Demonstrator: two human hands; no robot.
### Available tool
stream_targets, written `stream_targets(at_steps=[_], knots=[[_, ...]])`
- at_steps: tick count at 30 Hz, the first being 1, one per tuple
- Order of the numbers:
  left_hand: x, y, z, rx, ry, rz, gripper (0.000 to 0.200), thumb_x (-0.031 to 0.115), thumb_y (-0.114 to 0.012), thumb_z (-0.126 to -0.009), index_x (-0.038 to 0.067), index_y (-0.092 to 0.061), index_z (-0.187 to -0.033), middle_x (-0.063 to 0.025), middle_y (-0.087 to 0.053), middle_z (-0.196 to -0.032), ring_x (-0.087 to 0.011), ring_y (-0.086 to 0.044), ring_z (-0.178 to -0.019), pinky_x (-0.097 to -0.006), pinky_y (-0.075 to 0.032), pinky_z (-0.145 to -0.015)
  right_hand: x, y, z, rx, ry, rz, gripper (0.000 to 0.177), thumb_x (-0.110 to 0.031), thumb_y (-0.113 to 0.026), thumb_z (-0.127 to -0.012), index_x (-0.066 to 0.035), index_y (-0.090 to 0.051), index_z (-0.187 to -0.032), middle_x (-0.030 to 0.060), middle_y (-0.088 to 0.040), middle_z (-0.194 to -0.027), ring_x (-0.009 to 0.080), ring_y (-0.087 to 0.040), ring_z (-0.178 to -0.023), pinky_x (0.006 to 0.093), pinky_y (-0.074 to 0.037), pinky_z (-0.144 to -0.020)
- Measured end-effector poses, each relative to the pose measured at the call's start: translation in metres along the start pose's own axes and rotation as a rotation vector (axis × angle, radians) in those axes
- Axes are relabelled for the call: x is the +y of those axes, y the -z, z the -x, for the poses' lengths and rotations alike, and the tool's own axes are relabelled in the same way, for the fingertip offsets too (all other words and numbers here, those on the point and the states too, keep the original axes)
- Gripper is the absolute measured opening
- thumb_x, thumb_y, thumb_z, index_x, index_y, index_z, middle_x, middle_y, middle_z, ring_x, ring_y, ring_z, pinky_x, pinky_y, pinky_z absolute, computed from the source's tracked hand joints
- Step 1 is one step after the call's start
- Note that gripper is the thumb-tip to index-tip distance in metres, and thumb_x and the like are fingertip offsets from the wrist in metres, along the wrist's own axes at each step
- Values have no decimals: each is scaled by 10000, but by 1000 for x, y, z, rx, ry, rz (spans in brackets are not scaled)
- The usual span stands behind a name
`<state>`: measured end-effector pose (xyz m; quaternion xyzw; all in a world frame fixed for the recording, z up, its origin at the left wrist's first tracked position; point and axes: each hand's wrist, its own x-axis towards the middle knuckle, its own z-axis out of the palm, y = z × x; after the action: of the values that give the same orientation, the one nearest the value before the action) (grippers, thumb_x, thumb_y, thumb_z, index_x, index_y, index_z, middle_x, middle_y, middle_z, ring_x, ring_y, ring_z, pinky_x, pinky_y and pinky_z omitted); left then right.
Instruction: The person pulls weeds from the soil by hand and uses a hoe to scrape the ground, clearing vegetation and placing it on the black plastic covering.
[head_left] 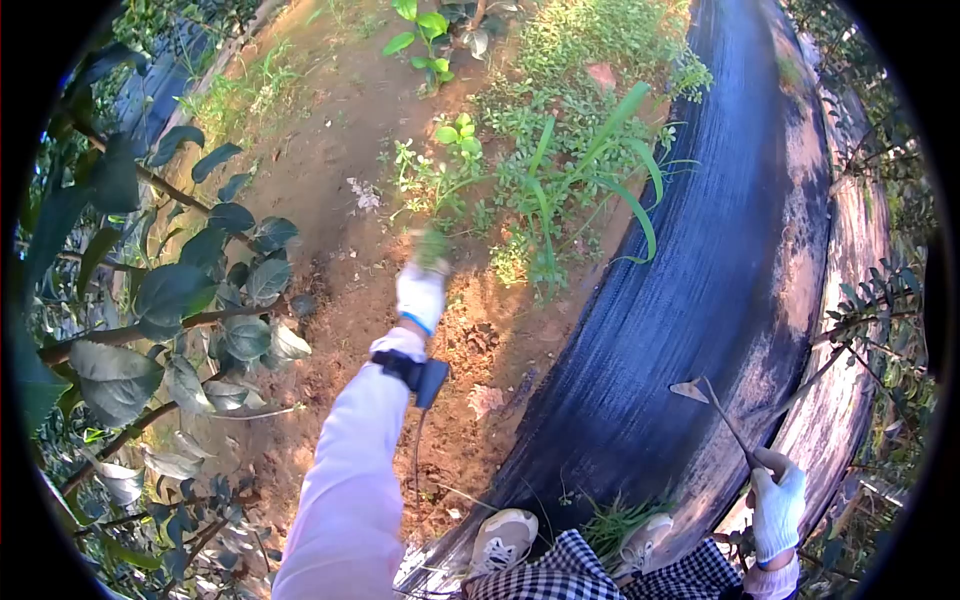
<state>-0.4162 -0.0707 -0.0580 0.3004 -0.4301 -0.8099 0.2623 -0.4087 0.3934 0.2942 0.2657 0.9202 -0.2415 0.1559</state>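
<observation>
My left hand (420, 290), in a white glove with a blue cuff edge, reaches over the bare soil. Its fingers are smeared by motion, and a blurred green tuft (431, 248) shows at the fingertips. Low weeds (435, 180) grow just beyond it. At the lower right my right hand (778, 505), also gloved in white, is closed around the handle of a small hoe (728, 420). The thin shaft slants up and left to a flat triangular blade over the black plastic sheet (660, 300).
Leafy branches (190, 310) reach in from the left, others (880, 320) from the right. Tall grass (590, 180) stands near the sheet's edge. My shoes (503, 540) are at the bottom, with cut grass (615, 530) between them.
</observation>
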Motion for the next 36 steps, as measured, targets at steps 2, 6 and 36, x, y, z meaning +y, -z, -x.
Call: stream_targets(at_steps=[2,6,36], knots=[[45,-5,17,-82,-109,-427,215,16,-601,-876,26,-586,-1090,-32,-638,-1016,-133,-582,-880,-233,-475,-770,-4,2,3,-51,0,1,262,-26,-556,-829,46,-623,-1071,71,-598,-708,86,-514,-519,234,-396,-468],[64,-19,39,-330,78,-1106,413,67,-702,-771,79,-573,-1163,-94,-649,-1046,-228,-609,-986,-309,-467,-902,6,1,0,-44,26,14,257,-23,-551,-830,48,-621,-1067,73,-600,-730,86,-515,-533,236,-403,-480],[7,-1,-76,72,-329,-993,245,211,-634,-879,35,-619,-1049,-104,-660,-995,-257,-620,-915,-373,-493,-819,-8,0,1,-51,-14,10,273,-36,-519,-823,47,-597,-1071,46,-548,-645,96,-499,-482,244,-402,-439]])
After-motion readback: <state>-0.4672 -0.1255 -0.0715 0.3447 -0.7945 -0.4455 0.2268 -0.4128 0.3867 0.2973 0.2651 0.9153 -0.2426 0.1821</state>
